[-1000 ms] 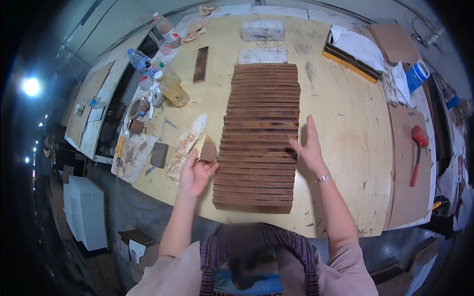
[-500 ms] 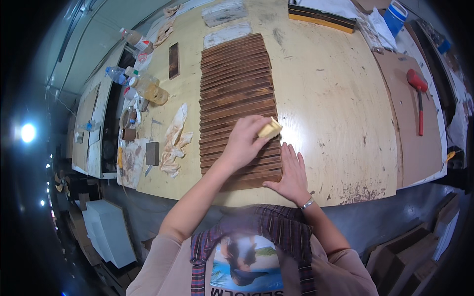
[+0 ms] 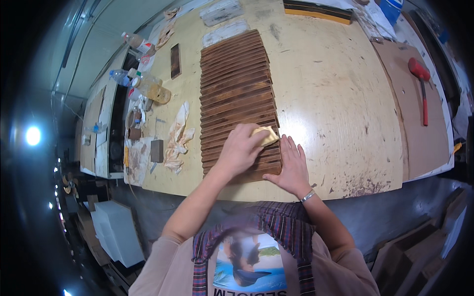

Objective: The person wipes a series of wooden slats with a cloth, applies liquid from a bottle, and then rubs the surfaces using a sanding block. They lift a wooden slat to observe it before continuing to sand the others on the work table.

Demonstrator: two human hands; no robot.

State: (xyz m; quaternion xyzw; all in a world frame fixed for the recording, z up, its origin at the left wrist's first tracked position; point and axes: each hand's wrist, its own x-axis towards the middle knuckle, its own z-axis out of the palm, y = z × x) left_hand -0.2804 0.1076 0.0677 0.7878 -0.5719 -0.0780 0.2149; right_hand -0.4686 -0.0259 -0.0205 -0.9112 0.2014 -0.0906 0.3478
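Note:
A long row of dark brown wooden slats [image 3: 234,81] lies side by side on the pale tabletop, reaching from near my body toward the far side. My left hand [image 3: 238,152] is closed around a pale yellow sponge [image 3: 268,136], pressed on the slats close to their right ends. Beside the near right corner of the row, my right hand [image 3: 293,170] rests with its fingers stretched out along the slat ends and its thumb at the nearest slat. Nothing is held in it.
Left of the slats are a stained cloth [image 3: 178,140], a grey-brown block [image 3: 156,151], a single dark slat [image 3: 175,61] and several plastic bottles [image 3: 157,92]. A red mallet [image 3: 419,74] lies on cardboard at the right. White-smeared blocks [image 3: 221,14] sit beyond the row.
My left hand has moved the sponge a little nearer to me across the slats. My right hand stays against the slat ends. The whole view has shifted slightly.

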